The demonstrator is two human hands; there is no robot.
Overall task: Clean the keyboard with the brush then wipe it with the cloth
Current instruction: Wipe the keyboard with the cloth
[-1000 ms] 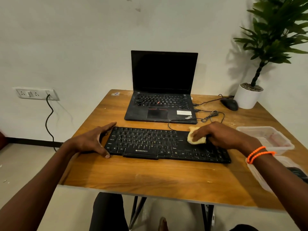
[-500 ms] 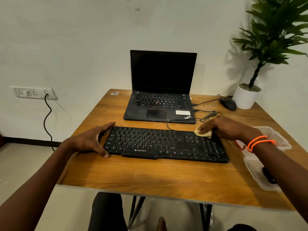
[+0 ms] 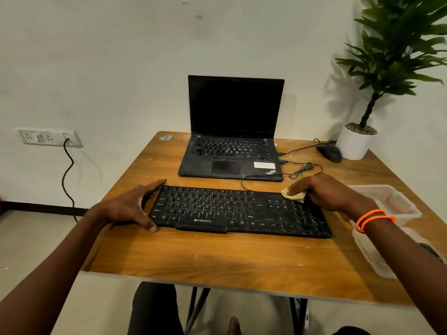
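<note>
Head view, going from the left: the left hand (image 3: 131,206) lies spread and released, fingers splayed around the left end of the black keyboard (image 3: 238,211), thumb at its near corner, bracing it on the wooden table (image 3: 217,259). Between the two hands the keys run flat, and beyond them sits an open laptop (image 3: 232,131) with a dark screen. The right hand (image 3: 324,192) presses a small yellow cloth (image 3: 294,195) under its fingers onto the keyboard's far right corner, grasping it. Orange bands (image 3: 372,218) circle that wrist. Just right of this hand rest clear plastic containers (image 3: 389,204); beyond it, a mouse (image 3: 329,153) and a potted plant (image 3: 358,141).
</note>
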